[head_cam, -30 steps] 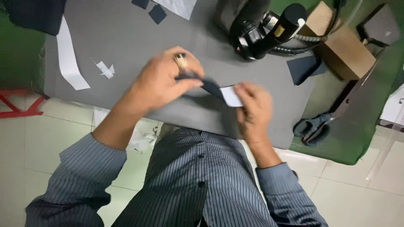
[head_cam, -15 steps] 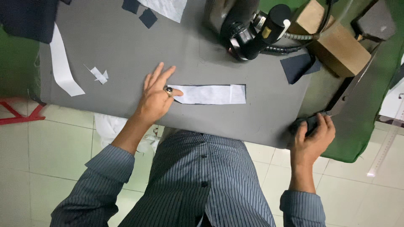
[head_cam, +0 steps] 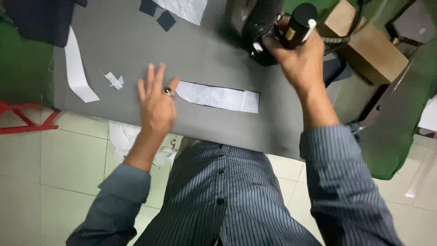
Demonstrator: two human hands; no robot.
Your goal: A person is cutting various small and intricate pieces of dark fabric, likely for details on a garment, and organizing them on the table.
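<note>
A long white fabric strip [head_cam: 218, 96] lies flat on the grey table [head_cam: 118, 41]. My left hand [head_cam: 157, 100], with a ring on one finger, rests flat on the table with fingers spread, touching the strip's left end. My right hand [head_cam: 296, 57] is raised at the back right and grips the black handle of an iron [head_cam: 298, 20]. The iron's dark body [head_cam: 257, 27] stands behind the strip.
A white band [head_cam: 77, 73] and small white scraps [head_cam: 113, 79] lie at the left. Dark fabric squares [head_cam: 165, 19] and a white piece [head_cam: 184, 9] sit at the back. A brown box [head_cam: 368, 48] and green covering [head_cam: 396, 123] are on the right.
My right hand has moved from the table's lower right edge up to the iron's handle and closed on it. My left hand has stayed at the strip's left end.
</note>
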